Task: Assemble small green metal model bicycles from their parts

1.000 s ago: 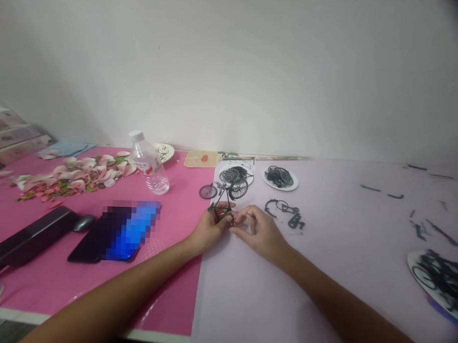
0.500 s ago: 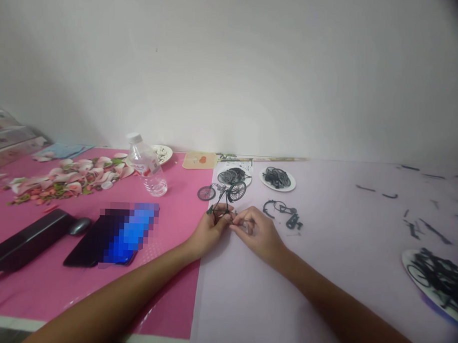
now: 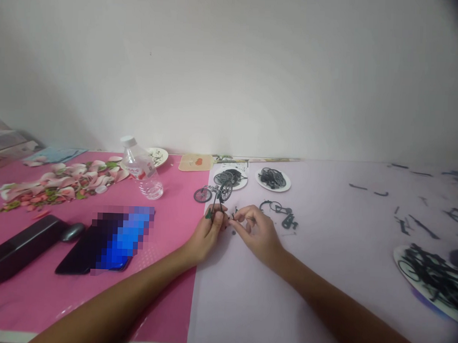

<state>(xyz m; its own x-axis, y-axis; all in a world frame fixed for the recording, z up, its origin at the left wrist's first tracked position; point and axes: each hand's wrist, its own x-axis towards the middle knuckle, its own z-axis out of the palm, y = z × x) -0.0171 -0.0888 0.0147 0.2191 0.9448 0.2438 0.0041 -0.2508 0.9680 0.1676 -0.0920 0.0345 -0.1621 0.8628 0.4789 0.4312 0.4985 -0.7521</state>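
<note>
My left hand (image 3: 210, 230) is closed around the dark frame of a small model bicycle (image 3: 217, 203), whose spoked wheel (image 3: 226, 190) points up and away from me. Close beside it, my right hand (image 3: 255, 226) pinches a tiny dark part (image 3: 234, 215) between thumb and forefinger; its kind is too small to make out. A loose spoked wheel (image 3: 203, 194) lies just beyond my left hand. To the right of my right hand, thin black model parts (image 3: 289, 221) rest on the pale sheet.
Two white plates hold black parts at the back, one plate (image 3: 289, 185) to the right. A larger plate (image 3: 399, 252) of parts stands far right, near scattered pieces (image 3: 424, 226). On the left are a bottle (image 3: 142, 171), pink petals (image 3: 71, 181), a phone (image 3: 95, 242) and a black case (image 3: 27, 247).
The bicycle has been turned so its upper wheel shows narrower. My right hand has drawn slightly apart from my left, with the tiny part in its fingertips. The view has shifted slightly right.
</note>
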